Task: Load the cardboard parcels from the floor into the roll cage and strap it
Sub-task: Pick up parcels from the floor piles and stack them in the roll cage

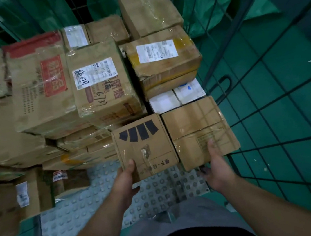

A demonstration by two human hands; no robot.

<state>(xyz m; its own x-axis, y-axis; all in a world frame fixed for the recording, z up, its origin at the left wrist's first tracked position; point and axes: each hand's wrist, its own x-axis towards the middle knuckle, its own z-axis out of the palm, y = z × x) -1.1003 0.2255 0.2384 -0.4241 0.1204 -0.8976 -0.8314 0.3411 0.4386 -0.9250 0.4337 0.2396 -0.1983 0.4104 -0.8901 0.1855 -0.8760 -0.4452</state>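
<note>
small parcel with four black bars (pixel 144 144) gripped at near edge by left hand (pixel 127 175), thumb on top, fingers beneath. neighbouring taped parcel (pixel 200 130) touching it, held at near edge by right hand (pixel 216 166). both at front edge of roll cage floor (pixel 158 190), beside right mesh wall (pixel 264 106).

Parcels stacked inside the green wire roll cage (pixel 263 91)

The brown cardboard box with four black bars (pixel 144 144) sits just left of the plain taped brown carton (pixel 196 130), apparently touching; behind them stands the tall labelled brown carton (pixel 101 89), on the studded grey floor plate (pixel 79 208).
</note>
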